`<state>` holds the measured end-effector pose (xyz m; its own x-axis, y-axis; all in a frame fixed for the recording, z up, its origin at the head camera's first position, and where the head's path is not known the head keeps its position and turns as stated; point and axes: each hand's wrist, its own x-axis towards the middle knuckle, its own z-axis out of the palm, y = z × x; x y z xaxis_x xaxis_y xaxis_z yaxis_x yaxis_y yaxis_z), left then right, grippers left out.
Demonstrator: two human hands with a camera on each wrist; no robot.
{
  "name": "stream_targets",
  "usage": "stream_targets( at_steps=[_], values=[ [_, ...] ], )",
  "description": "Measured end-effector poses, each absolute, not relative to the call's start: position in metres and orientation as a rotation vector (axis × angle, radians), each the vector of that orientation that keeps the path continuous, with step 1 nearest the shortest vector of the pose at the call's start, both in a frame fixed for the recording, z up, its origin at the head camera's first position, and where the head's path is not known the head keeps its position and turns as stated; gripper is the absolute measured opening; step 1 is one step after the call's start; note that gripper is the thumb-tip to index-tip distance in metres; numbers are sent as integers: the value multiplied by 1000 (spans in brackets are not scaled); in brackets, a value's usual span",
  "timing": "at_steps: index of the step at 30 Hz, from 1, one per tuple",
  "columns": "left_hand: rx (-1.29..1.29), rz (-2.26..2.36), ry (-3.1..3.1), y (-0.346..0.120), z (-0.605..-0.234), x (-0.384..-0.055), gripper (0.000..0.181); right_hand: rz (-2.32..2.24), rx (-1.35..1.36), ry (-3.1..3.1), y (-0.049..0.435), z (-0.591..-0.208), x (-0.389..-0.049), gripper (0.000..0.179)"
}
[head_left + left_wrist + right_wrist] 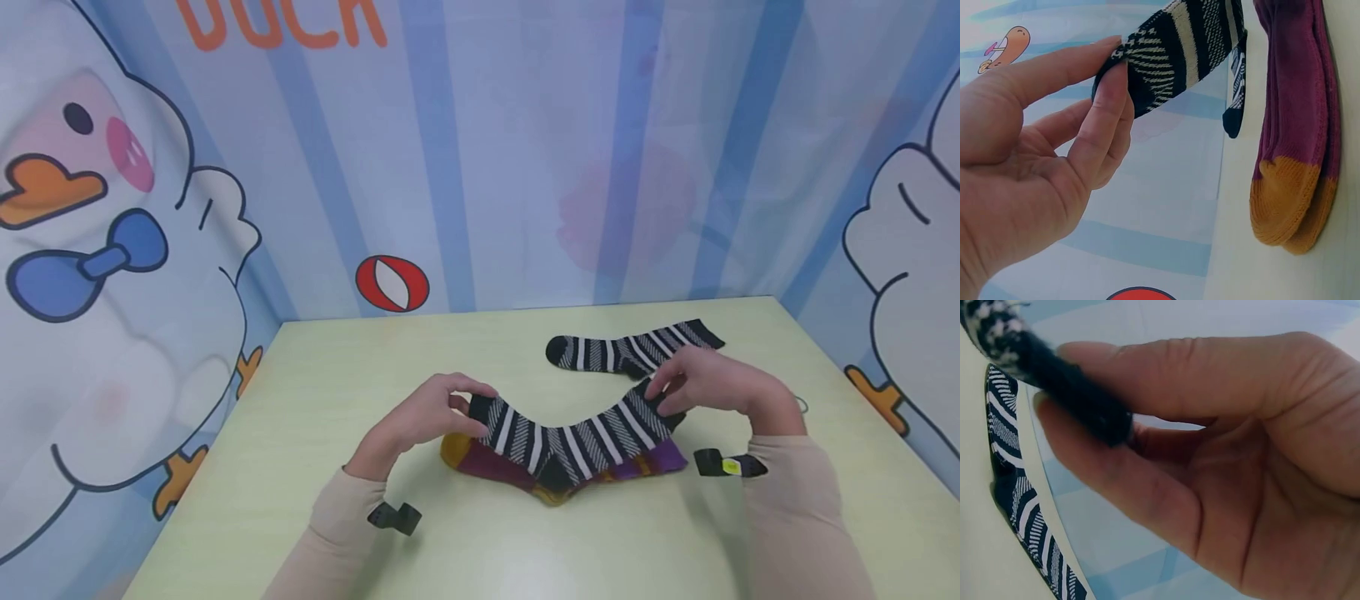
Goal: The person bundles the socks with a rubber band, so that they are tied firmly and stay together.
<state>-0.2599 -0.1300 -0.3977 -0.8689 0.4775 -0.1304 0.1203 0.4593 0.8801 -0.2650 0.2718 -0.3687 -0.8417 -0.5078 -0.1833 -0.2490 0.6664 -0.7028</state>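
A black, grey and white striped sock (573, 446) hangs between both hands, sagging at its heel. My left hand (435, 412) pinches its dark toe end between thumb and fingers, clear in the left wrist view on the sock (1191, 47). With thumb and fingertips, my right hand (705, 383) pinches the dark cuff end (1088, 394). Below the held sock lie purple socks with mustard toes (1294, 125), one on the other and partly hidden in the head view.
A matching striped sock (630, 348) lies flat on the pale table (360, 358) farther back. A patterned cloth backdrop (510, 167) with cartoon ducks stands behind and at both sides. Small dark wrist cameras (731, 463) are strapped at the sleeves.
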Motion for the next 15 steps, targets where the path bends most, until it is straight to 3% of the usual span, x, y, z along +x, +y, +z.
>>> stream_targets(
  at_steps=[15],
  values=[
    [527, 1279, 2373, -127, -415, -266, 31, -891, -627, 2514, 264, -381, -270, 16]
  ],
)
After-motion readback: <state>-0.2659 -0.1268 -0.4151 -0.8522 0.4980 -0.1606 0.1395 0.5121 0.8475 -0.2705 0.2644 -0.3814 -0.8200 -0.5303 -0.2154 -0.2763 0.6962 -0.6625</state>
